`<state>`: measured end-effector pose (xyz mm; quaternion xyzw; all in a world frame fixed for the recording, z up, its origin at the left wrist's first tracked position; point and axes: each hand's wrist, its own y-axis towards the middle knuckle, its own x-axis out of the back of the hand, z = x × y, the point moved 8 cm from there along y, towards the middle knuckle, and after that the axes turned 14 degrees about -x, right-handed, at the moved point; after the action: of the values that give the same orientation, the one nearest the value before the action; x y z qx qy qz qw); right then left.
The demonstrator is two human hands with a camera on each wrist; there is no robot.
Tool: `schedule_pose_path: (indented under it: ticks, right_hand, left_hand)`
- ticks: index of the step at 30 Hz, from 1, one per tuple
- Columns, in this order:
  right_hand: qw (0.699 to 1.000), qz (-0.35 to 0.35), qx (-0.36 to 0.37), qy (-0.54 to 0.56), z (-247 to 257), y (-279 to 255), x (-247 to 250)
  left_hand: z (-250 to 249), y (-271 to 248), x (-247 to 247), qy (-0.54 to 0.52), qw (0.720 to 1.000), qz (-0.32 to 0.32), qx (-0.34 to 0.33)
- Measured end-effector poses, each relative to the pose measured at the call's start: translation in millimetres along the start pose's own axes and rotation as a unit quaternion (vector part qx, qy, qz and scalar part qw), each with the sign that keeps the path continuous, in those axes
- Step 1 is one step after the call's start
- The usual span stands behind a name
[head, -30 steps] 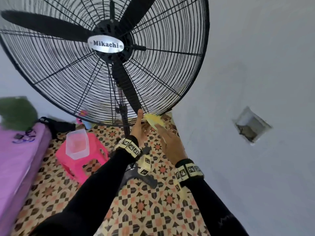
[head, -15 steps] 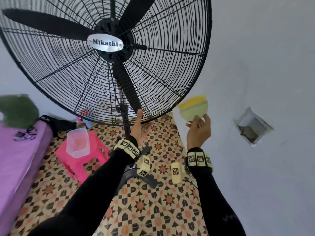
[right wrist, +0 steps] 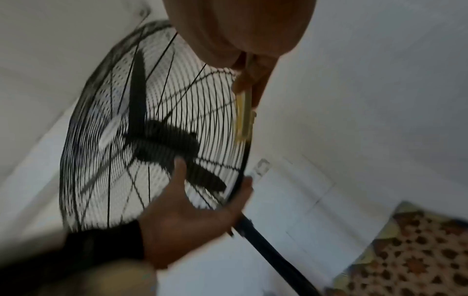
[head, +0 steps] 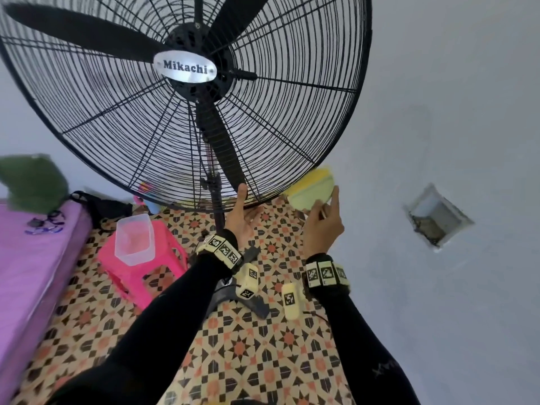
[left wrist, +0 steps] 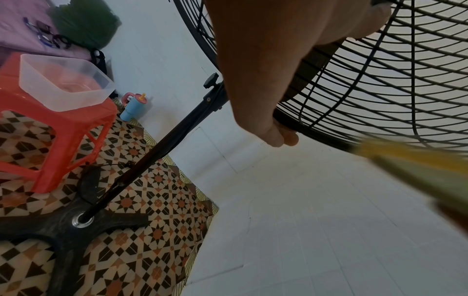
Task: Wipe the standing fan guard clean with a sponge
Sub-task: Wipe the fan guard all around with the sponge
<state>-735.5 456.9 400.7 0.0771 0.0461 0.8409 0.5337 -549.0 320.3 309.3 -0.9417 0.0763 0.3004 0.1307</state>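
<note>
A big black standing fan with a wire guard (head: 140, 133) fills the upper left of the head view, with a silver "Mikachi" badge (head: 185, 67) at its hub. My left hand (head: 244, 216) grips the guard's bottom rim (left wrist: 316, 133), thumb up against the wires and fingers curled under the rim. My right hand (head: 323, 226) holds a yellow and pale green sponge (head: 314, 190) at the guard's lower right rim. In the right wrist view the sponge (right wrist: 244, 120) lies edge-on against the rim. Whether it presses on the wires I cannot tell.
The fan's pole (left wrist: 157, 144) runs down to a black cross base (left wrist: 63, 230) on patterned floor. A pink stool (head: 140, 270) carries a clear plastic tub (head: 134, 239). A purple bed (head: 26, 264) lies left. A blue cup (left wrist: 134, 107) stands by the white wall.
My right hand has brought the sponge from beside the fan leftward to the guard's lower right rim. A second ago it was low, near my left hand. The left hand has stayed on the rim.
</note>
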Motion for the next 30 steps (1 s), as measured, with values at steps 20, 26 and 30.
schedule_pose_path:
  ticks: [20,26,30]
  right_hand:
    - [0.999,0.001,-0.036,0.008,-2,-4,6]
    - [0.971,0.189,0.098,-0.111,-10,-66,-65]
    - [0.972,0.192,0.089,-0.102,-16,-71,-45]
  left_hand:
    - [-1,0,-2,0.023,1.000,0.014,-0.013]
    - [-3,-2,-4,0.058,0.998,0.028,-0.007]
    - [-3,-3,-3,0.065,0.997,0.030,-0.002]
